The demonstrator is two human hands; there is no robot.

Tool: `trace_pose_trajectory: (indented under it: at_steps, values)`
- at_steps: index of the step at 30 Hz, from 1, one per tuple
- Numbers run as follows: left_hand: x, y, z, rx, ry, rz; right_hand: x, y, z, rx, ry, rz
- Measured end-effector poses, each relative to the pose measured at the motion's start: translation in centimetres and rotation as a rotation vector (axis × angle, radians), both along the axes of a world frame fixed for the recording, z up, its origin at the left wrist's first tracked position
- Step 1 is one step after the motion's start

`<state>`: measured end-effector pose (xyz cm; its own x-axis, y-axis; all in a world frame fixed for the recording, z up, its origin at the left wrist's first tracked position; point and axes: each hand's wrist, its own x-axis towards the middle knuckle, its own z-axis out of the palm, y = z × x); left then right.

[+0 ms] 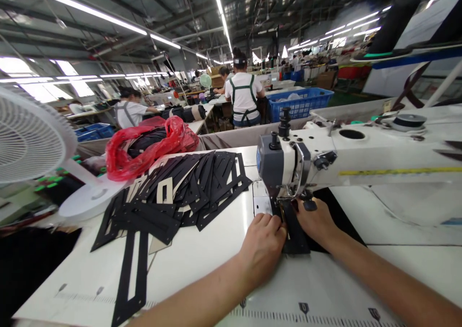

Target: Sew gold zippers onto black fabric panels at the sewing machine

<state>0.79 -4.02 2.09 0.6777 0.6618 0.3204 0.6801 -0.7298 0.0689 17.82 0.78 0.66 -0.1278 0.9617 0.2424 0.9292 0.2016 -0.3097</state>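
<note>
A black fabric piece (296, 238) with a zipper (286, 221) along it lies under the needle area of a white sewing machine (299, 156). My left hand (264, 243) is closed at the piece's left edge, fingers curled and pressed together on it. On the other side, my right hand (316, 221) grips the piece close to the presser foot; its fingertips are partly hidden by machine parts. A larger black fabric panel (342, 221) spreads beneath and behind my right hand. The needle tip itself cannot be made out.
Left of the machine, black slotted frame pieces (202, 182) lie in an overlapping heap, one (132, 279) reaching the table's front. Behind are a red plastic bag (155, 146) and a white fan (86, 192). Beyond stand a blue basket (299, 103) and a person (243, 94) facing away.
</note>
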Motion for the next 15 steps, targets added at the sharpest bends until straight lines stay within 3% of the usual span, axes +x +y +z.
trace_pose_trajectory:
  at_steps: [3, 6, 8, 12, 15]
  values:
    - [-0.3, 0.0, 0.2, -0.019, -0.017, -0.012, -0.3, 0.8, 0.0, -0.01, -0.03, -0.064]
    - [-0.8, -0.5, 0.0, -0.026, -0.081, 0.012, 0.0, -0.4, 0.3, 0.022, -0.042, -0.048]
    - [-1.2, -1.0, -0.2, -0.022, -0.124, 0.01, 0.6, -2.5, 0.3, 0.084, -0.029, 0.081]
    - [-1.6, -1.6, -0.4, 0.052, -0.105, -0.109, 1.8, -7.0, -0.2, 0.273, -0.006, 0.469]
    - [-1.4, -1.5, -0.3, 0.117, -0.084, -0.127, 2.1, -8.2, -0.6, 0.298, -0.018, 0.511]
